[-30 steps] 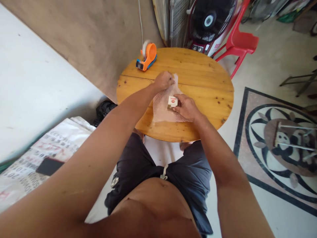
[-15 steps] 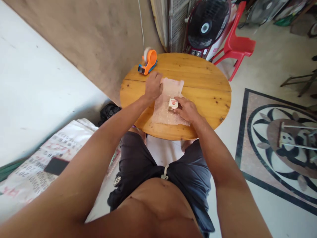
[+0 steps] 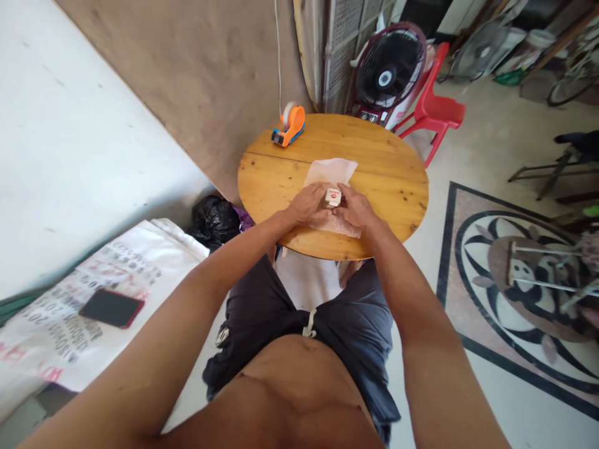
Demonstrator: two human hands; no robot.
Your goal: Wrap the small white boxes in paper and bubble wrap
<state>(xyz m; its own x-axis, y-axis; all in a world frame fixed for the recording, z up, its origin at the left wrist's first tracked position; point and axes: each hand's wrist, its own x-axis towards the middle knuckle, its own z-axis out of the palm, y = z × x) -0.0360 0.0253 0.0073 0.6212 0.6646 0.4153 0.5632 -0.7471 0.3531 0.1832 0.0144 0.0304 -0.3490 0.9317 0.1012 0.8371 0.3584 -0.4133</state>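
A small white box [image 3: 333, 197] with a red mark on top sits over a sheet of pinkish, see-through bubble wrap [image 3: 333, 169] on the round wooden table [image 3: 397, 168]. My left hand [image 3: 309, 204] is curled against the box's left side, thumb toward the near edge. On the other side, my right hand [image 3: 356, 207] grips the box between thumb and fingers. Both palms cover part of the wrap, and its near end shows below the hands.
An orange tape dispenser [image 3: 291, 125] stands at the table's far left edge. Behind the table are a fan [image 3: 390, 68] and a red chair [image 3: 437, 106]. At left, a phone [image 3: 112, 307] lies on white printed sacks [image 3: 154, 249], beside a black plastic bag [image 3: 213, 221].
My left hand has come down from the wrap's far left corner to the box's left side. My right hand stays at the box. The camera view has shifted slightly.
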